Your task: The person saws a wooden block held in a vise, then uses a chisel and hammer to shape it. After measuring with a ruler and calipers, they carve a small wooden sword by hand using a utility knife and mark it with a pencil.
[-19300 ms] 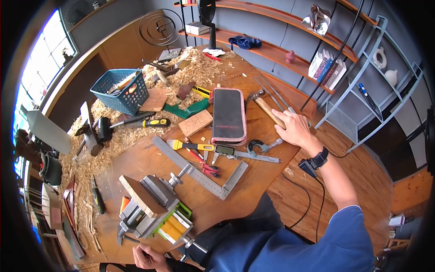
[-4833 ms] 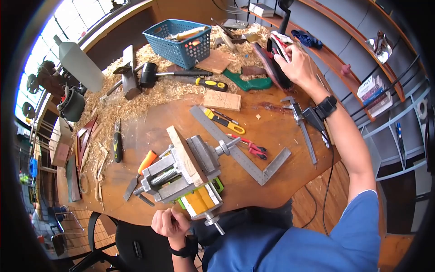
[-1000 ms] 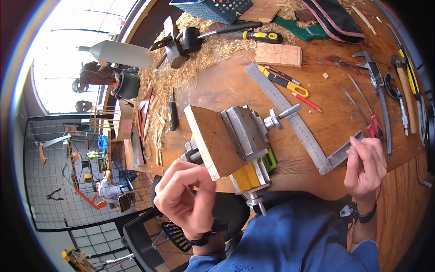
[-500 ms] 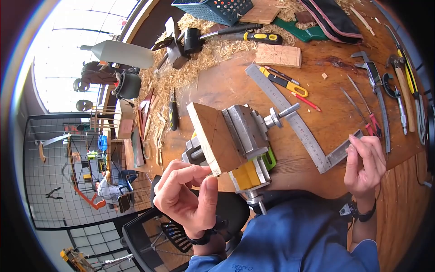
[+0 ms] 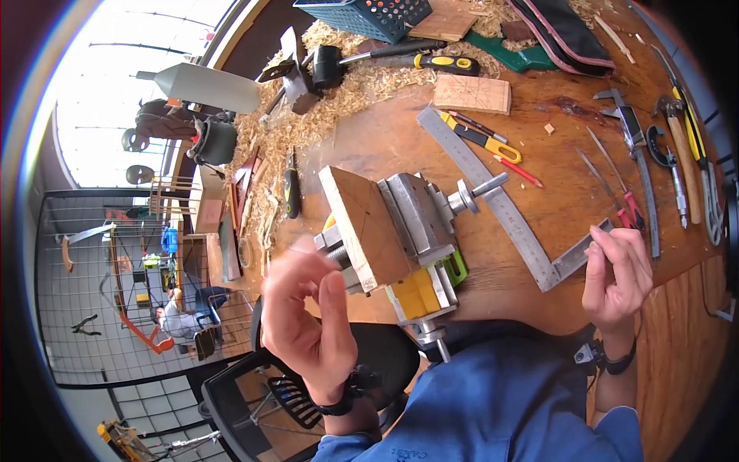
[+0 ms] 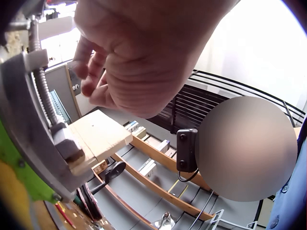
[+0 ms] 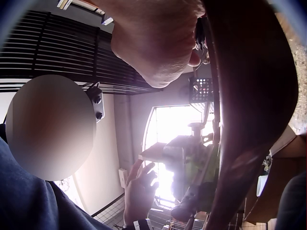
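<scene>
In the head view, my left hand [image 5: 308, 319], partly blurred, is raised with loosely bent fingers beside the lower corner of a wooden board [image 5: 366, 223]. The board stands tilted in a metal vise [image 5: 419, 219] at the table's front edge. The left wrist view shows the same hand [image 6: 139, 57] above the board's end [image 6: 98, 136], apart from it, with nothing in its fingers. My right hand [image 5: 620, 281] is palm up with bent fingers at the table edge, its fingertips overlapping the end of a steel square [image 5: 519, 231]; contact is unclear.
Pencils, a yellow cutter [image 5: 493, 144], red-handled pliers [image 5: 631, 212], a caliper [image 5: 643, 158] and a hammer [image 5: 683, 154] lie across the table. Wood shavings [image 5: 331, 115], a mallet [image 5: 327, 68] and a blue basket [image 5: 377, 19] are farther back. A chair [image 5: 377, 362] stands below the vise.
My left fingers have moved up and left from the board's corner. Since the older frames, the right hand has left the dark pouch, which now lies farther back; the view has shifted toward the vise.
</scene>
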The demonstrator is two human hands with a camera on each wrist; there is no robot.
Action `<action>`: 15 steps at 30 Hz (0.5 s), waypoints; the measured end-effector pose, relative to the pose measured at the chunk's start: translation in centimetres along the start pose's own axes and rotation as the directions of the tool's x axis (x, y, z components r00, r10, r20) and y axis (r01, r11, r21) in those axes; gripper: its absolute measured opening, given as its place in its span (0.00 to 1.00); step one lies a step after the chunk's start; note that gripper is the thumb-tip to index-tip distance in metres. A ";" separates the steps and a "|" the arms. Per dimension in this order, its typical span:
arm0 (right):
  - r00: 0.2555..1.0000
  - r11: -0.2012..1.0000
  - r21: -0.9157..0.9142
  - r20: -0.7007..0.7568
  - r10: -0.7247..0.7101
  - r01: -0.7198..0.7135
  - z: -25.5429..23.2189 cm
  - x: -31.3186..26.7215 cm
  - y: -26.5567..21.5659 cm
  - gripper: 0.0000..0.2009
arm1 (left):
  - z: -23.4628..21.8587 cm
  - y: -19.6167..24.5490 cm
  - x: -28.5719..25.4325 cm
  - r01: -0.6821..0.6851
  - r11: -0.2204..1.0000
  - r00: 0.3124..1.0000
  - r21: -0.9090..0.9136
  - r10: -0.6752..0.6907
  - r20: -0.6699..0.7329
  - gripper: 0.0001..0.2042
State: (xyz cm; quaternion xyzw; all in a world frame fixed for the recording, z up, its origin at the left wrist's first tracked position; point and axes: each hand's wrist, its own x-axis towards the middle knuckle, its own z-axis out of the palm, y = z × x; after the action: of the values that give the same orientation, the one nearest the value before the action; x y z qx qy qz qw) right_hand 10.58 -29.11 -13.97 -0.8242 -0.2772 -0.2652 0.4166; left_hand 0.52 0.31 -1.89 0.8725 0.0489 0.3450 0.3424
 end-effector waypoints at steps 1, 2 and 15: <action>1.000 1.000 -0.004 0.004 -0.004 0.004 0.0 0.0 0.0 0.12 | 0.1 0.9 0.2 0.084 0.991 0.996 0.099 -0.081 -0.039 0.17; 1.000 1.000 -0.002 -0.001 0.010 -0.010 -0.1 0.0 -0.1 0.12 | 0.1 0.2 0.4 0.052 0.992 0.990 0.118 -0.036 -0.135 0.17; 0.973 0.989 -0.024 0.188 -0.137 0.144 0.6 0.7 -0.7 0.13 | -3.7 -3.2 -8.7 0.339 0.906 0.931 0.253 -0.361 0.045 0.13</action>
State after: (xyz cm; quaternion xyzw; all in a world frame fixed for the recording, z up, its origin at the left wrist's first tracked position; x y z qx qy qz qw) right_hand 10.73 -28.07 -13.46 -0.8313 -0.3676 -0.2210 0.3536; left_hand -7.95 2.02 -6.91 0.8994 0.2307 0.2291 0.2923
